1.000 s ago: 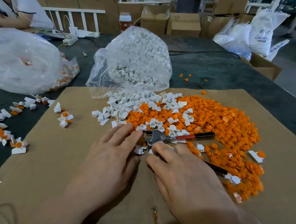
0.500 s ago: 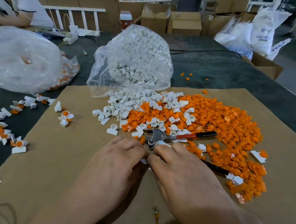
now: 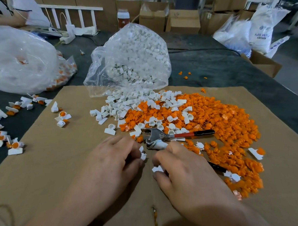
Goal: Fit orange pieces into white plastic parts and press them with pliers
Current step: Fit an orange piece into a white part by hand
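Left hand (image 3: 116, 160) fingers (image 3: 125, 143) pinch a white part (image 3: 142, 154), right hand (image 3: 185, 170) fingers grip a second part (image 3: 157, 169); pliers (image 3: 156, 137) lie just beyond, nearer the right, handles rightward.

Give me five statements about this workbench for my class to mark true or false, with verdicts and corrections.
1. The heap of orange pieces lies on brown cardboard. True.
2. The clear bag behind the heap is empty. False: it is full of white parts.
3. The left hand pinches a white part. True.
4. The pliers lie at the cardboard's left edge. False: they lie at the heap, beside the right hand.
5. The right hand is empty. False: its fingers hold a second white part.
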`<state>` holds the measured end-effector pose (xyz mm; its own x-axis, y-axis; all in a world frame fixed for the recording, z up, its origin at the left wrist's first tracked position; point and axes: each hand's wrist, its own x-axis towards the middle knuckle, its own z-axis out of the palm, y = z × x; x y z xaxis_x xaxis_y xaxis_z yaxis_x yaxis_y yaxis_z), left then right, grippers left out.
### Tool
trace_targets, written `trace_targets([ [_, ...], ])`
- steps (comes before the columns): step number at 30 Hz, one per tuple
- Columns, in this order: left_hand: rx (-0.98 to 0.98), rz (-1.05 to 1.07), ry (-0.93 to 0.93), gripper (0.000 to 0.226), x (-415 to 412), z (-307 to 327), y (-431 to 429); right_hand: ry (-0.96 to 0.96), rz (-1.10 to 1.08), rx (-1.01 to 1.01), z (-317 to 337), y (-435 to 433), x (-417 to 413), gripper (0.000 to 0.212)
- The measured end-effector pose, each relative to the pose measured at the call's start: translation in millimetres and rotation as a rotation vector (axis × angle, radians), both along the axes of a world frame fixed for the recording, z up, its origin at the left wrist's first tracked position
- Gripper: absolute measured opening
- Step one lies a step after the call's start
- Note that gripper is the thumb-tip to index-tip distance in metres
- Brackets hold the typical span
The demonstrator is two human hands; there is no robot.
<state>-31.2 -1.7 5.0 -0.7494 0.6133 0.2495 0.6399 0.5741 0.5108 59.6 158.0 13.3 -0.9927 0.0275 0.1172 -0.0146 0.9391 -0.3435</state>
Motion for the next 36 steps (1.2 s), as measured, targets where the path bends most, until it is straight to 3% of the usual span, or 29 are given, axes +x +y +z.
trace_targets([
  [5, 0.112, 0.067, -0.124, 0.027, 0, 1, -1, 0.071, -0.042, -0.201, 2, 4, -1, 0.011],
  [9, 0.102, 0.018, -0.099, 0.025, 0, 4, -2, 0.159, -0.052, -0.327, 5, 5, -1, 0.014],
  [18, 0.053, 0.007, -0.086, 0.015, -6, 1, -10, 0.188, -0.093, -0.314, 3, 9, 0, 0.016],
  [21, -0.105, -0.065, -0.025, 0.041, -3, -1, -6, 0.179, -0.094, -0.280, 3, 8, 0, 0.019],
  [25, -0.135, -0.108, 0.100, 0.019, 1, -1, 2, 0.203, -0.114, -0.282, 2, 9, -1, 0.019],
  [28, -0.132, -0.095, 0.107, 0.016, 1, -1, 4, 0.216, -0.115, -0.293, 2, 9, 0, 0.019],
  [32, -0.113, -0.012, 0.021, 0.034, 1, 0, -3, 0.241, -0.082, -0.214, 5, 8, 3, 0.017],
  [36, -0.283, 0.067, 0.026, 0.050, 2, 4, -12, 0.097, 0.042, -0.008, 5, 3, 2, 0.029],
])
